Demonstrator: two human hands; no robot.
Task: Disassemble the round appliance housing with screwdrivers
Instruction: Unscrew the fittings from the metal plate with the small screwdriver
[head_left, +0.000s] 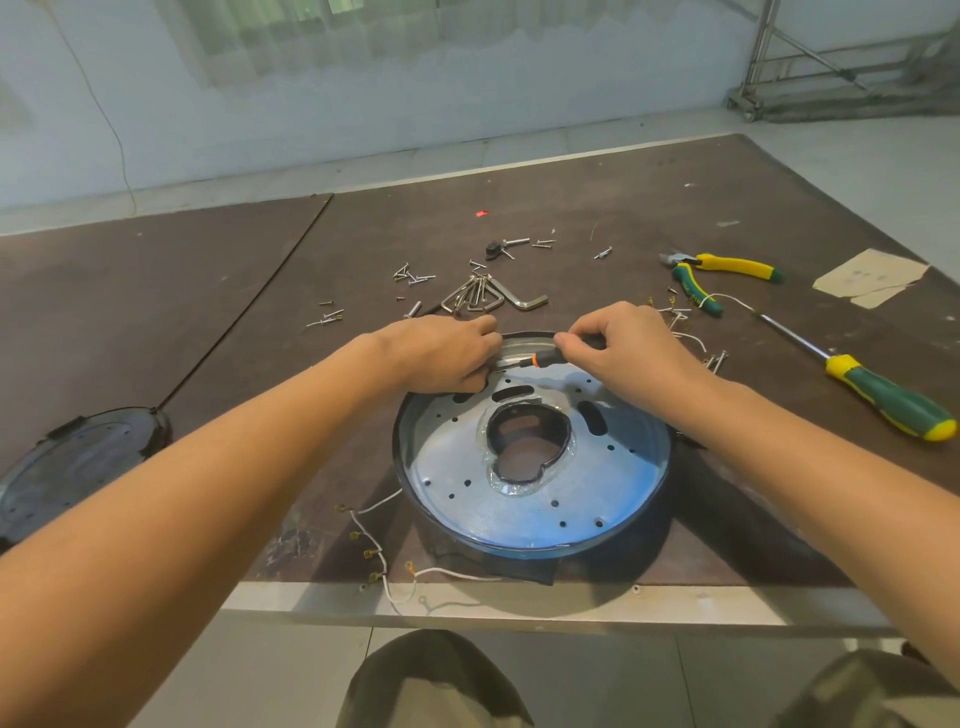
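Observation:
The round appliance housing (535, 509) lies on the brown table, a silvery perforated metal plate with a black rim and a large irregular hole in its middle. At its far edge my right hand (618, 345) grips a small screwdriver (543, 357) with a black and orange handle. The shaft lies almost level and points left. My left hand (447, 353) rests on the housing's far left rim, its fingertips pinching the screwdriver's shaft near the tip. The tip itself is hidden under my left fingers.
A black round cover (78, 462) lies at the left. Loose screws (415, 275) and hex keys (488, 296) are scattered beyond the housing. Yellow-green pliers (722, 273) and a large green-yellow screwdriver (883, 395) lie at the right. White wires (384, 566) trail over the table's near edge.

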